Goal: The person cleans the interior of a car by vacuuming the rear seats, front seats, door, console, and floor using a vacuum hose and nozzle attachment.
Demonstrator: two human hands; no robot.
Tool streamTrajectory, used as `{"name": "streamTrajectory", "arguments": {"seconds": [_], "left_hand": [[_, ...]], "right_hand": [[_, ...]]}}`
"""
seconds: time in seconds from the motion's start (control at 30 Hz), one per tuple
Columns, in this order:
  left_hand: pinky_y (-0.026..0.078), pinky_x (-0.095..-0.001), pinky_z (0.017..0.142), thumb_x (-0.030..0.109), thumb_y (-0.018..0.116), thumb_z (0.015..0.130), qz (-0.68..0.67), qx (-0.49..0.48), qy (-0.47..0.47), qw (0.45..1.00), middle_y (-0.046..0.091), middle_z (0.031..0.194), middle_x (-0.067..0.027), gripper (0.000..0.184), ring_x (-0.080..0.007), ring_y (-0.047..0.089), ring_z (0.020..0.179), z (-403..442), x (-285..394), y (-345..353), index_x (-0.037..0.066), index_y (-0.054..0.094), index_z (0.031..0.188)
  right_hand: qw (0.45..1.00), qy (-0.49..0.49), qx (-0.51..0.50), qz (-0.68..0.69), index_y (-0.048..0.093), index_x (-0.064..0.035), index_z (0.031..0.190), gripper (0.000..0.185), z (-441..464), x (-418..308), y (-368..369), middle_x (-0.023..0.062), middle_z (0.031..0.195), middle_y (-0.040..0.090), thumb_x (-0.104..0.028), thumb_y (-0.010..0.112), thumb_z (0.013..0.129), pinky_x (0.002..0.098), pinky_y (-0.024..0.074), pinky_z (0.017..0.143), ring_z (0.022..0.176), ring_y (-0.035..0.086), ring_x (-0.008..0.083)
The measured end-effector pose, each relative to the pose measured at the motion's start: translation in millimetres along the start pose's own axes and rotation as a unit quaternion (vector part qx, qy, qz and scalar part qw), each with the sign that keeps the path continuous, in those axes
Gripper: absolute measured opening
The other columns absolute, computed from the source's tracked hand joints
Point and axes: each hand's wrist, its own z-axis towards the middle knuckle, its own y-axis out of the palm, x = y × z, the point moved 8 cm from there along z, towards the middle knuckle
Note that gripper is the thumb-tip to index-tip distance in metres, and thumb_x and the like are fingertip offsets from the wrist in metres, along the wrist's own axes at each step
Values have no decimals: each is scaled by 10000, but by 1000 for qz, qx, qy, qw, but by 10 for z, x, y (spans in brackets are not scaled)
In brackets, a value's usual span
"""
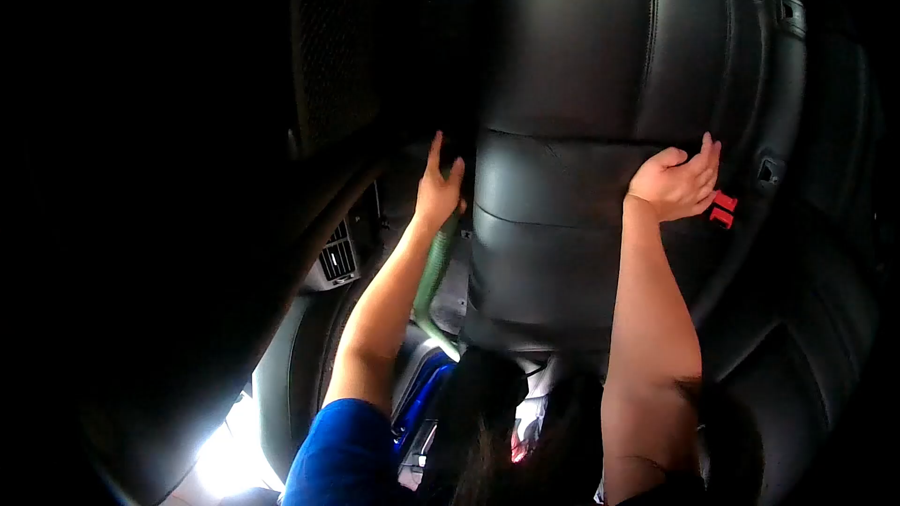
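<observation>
The person leans over a black seat [553,272] inside a car. It is smooth and shiny, with lines of stitching across it. The left hand [438,192] is beside the front edge of the seat, over the dark gap there. A green hose [434,272] comes up from below and meets this hand at its lower side, so the hose lies under the hand and next to the forearm. One finger points straight out and the thumb stands apart from it. The other fingers are hard to see in the dark, so the hand seems to be on the hose, but how tightly it holds on cannot be told.

The right hand [673,180] is well apart from the hose, over on the far side of the seat. Its fingers are close together and a little bent, with the thumb near them, and no thing shows in its grip. It looks like it is leaning on the seat. Two red buckles [722,211] are just beside its fingers, near the crack where the seat meets the seat back [783,112].

On the left side of the view there is an air vent [337,258] with thin bars. A blue sleeve [342,454] covers the top of the left arm, and a shiny blue strip [422,403] is near it.
</observation>
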Motion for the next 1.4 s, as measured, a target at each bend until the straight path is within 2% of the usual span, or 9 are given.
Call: {"name": "streamTrajectory", "arguments": {"seconds": [0.17,0.33,0.43,0.63,0.77,0.83,0.97,1.13,1.4], "left_hand": [[517,-491,825,442,474,954,192,149,-188,952,672,1016,-258,800,-416,661,897,582,-642,150,181,-9,1536],[497,-504,866,435,454,955,228,27,-163,960,635,1076,-312,806,-480,622,945,104,-478,149,170,-46,1529],[539,-411,519,375,529,955,-206,-140,-189,950,648,852,-190,734,-287,652,593,-230,-68,10,152,130,1530],[531,-380,484,344,550,947,-77,109,-181,974,632,797,-188,747,-232,625,510,315,-390,-58,137,128,1527],[518,-396,485,308,546,953,124,172,100,972,640,768,-199,738,-245,608,470,436,-566,256,122,123,1528],[496,-378,455,290,553,955,-170,-78,-116,975,638,794,-189,716,-234,589,460,-55,-57,210,121,150,1523],[461,-346,406,276,564,954,-238,66,-83,966,628,806,-164,709,-200,544,422,10,54,-114,126,163,1519],[421,-465,987,438,475,959,44,52,-145,987,593,1190,-310,757,-488,543,1132,745,-475,297,158,73,1537],[485,-435,902,422,512,962,-52,129,79,987,607,1193,-267,762,-370,622,1043,581,305,-150,184,73,1538]], "right_hand": [[1000,-7,18,-10,600,-150,1213,410,-4,2,-23,47,1333,575,-250,368,889,515,335,1053,1239,519,249],[1000,0,11,-4,603,-154,1209,406,20,-1,-14,52,1319,586,-247,373,889,523,340,1051,1230,528,251],[1000,-7,18,-3,607,-159,1205,403,16,-9,-3,54,1321,586,-242,370,890,530,343,1048,1225,533,254],[1000,4,4,-5,598,-164,1229,419,17,40,31,43,1332,580,-249,374,885,522,327,1064,1242,522,254],[1000,-6,8,-15,605,-164,1220,414,-7,61,20,40,1330,581,-248,375,885,517,325,1068,1237,525,254],[1000,1,10,-13,606,-164,1218,414,11,37,46,42,1336,576,-247,372,886,515,327,1067,1240,522,254],[1000,-13,14,-15,604,-162,1221,416,-20,-11,2,41,1338,574,-239,372,884,520,335,1059,1239,522,254],[1000,-8,18,-9,604,-162,1219,413,10,29,33,34,1328,582,-245,368,891,526,352,1042,1230,530,250],[1000,-1,-3,-22,582,-173,1246,418,-11,46,33,24,1368,549,-236,360,898,519,312,1072,1251,508,243]]}}
